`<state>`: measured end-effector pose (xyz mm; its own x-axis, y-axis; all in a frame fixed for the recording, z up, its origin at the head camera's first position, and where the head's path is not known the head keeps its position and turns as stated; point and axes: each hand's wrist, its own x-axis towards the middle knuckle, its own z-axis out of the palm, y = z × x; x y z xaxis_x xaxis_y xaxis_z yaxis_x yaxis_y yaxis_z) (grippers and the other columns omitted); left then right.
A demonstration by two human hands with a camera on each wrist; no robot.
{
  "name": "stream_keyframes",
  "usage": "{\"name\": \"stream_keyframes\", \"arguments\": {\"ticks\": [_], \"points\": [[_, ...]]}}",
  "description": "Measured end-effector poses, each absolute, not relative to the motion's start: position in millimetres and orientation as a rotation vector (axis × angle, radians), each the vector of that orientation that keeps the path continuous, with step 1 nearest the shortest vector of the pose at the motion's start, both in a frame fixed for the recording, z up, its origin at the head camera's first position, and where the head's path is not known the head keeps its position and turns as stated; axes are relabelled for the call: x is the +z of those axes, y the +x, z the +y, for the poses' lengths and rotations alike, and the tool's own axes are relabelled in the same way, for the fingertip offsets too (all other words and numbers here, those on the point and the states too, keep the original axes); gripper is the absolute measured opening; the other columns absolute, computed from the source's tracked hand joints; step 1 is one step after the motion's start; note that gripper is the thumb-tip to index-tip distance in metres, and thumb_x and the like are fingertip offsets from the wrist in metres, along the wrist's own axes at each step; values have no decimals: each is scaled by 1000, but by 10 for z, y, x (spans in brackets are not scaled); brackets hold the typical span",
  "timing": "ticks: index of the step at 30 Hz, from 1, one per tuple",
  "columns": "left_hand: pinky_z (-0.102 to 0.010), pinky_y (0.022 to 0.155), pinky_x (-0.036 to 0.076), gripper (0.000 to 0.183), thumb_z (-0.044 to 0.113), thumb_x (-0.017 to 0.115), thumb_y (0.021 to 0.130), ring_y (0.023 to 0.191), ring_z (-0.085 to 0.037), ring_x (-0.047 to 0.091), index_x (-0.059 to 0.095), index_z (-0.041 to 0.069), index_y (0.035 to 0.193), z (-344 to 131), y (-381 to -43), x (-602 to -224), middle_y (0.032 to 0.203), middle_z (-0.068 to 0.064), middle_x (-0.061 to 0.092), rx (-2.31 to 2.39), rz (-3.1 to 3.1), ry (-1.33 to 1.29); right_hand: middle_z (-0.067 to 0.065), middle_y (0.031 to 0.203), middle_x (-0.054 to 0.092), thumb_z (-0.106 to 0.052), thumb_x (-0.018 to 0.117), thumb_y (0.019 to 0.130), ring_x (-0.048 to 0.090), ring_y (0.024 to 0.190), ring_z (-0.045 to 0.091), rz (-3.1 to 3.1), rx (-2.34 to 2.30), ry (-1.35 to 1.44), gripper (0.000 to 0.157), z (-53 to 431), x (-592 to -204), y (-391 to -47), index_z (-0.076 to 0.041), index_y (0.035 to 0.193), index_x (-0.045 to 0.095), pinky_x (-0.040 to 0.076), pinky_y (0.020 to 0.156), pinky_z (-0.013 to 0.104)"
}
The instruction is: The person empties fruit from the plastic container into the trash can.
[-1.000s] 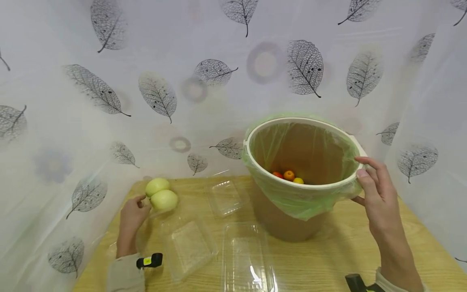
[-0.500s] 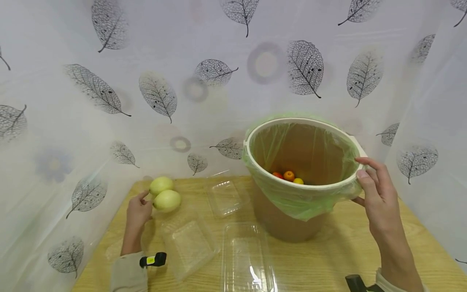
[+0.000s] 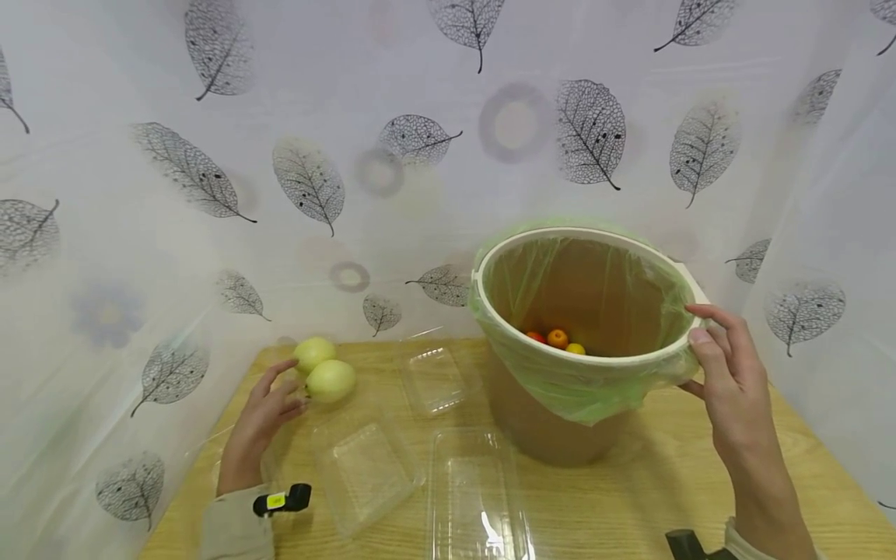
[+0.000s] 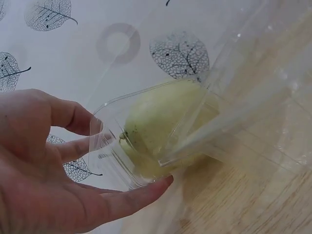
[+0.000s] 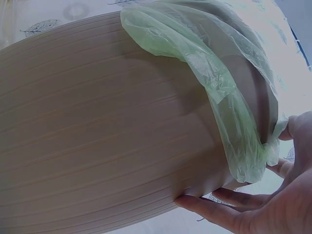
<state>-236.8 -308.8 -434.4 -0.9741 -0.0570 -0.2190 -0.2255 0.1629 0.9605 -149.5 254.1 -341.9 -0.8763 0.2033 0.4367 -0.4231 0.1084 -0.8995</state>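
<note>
Two smooth, oval, pale green fruits lie together at the back left in the head view, a far one (image 3: 314, 354) and a near one (image 3: 331, 381). Clear plastic of a container (image 4: 141, 180) surrounds the fruit (image 4: 158, 114) in the left wrist view. Beside it, my left hand (image 3: 264, 416) has spread fingers, with fingertips at the container's end. My right hand (image 3: 731, 381) holds the rim of a brown bin (image 3: 553, 435), thumb and index finger at the edge. Other fingers rest on its outer wall in the right wrist view. A thin green bag (image 5: 209, 73) lines the bin.
Inside the bin lie a red fruit (image 3: 536, 337), an orange one (image 3: 558, 338) and a yellow one (image 3: 576, 348). Clear plastic boxes, one at the front (image 3: 472, 498), one further left (image 3: 367, 470) and one behind (image 3: 434, 381), stand on the wooden table (image 3: 616, 505). A leaf-patterned curtain (image 3: 434, 194) encloses it.
The two pale green fruits have shifted slightly right, together with my left hand. Its fingers have since spread wider and the wrist has drawn back left. My right hand keeps its hold on the bin rim.
</note>
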Motion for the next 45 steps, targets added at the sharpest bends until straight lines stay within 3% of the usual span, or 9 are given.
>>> {"name": "stream_keyframes", "arguments": {"ticks": [9, 17, 27, 45], "points": [[-43, 80, 54, 55, 18, 46, 100, 80, -15, 64, 22, 14, 150, -3107, -2315, -4310, 136, -20, 27, 2094, 2251, -286, 17, 131, 43, -17, 43, 101, 56, 104, 16, -1928, 1840, 219, 40, 2548, -3429, -1490, -9, 140, 40, 54, 65, 20], [-42, 77, 55, 51, 17, 52, 98, 80, -18, 65, 34, 16, 146, -3113, -2253, -4173, 106, -13, 48, 2273, 2246, -265, 17, 132, 43, -16, 43, 101, 56, 104, 16, -1916, 1846, 234, 40, 2544, -3408, -1489, -8, 140, 40, 54, 65, 20], [-37, 78, 55, 57, 15, 56, 96, 94, -20, 65, 34, 20, 147, -2980, -2127, -3865, 109, -13, 47, 2471, 2176, -92, 18, 132, 43, -17, 43, 101, 57, 101, 17, -1919, 1849, 232, 40, 2540, -3409, -1482, -8, 140, 40, 55, 65, 21], [-34, 77, 55, 51, 18, 57, 95, 102, -23, 63, 40, 15, 143, -2462, -1873, -3342, 115, -13, 44, 2642, 2217, 105, 19, 131, 43, -16, 44, 101, 56, 99, 16, -1906, 1889, 233, 40, 2552, -3392, -1477, -8, 140, 40, 55, 66, 22]]}}
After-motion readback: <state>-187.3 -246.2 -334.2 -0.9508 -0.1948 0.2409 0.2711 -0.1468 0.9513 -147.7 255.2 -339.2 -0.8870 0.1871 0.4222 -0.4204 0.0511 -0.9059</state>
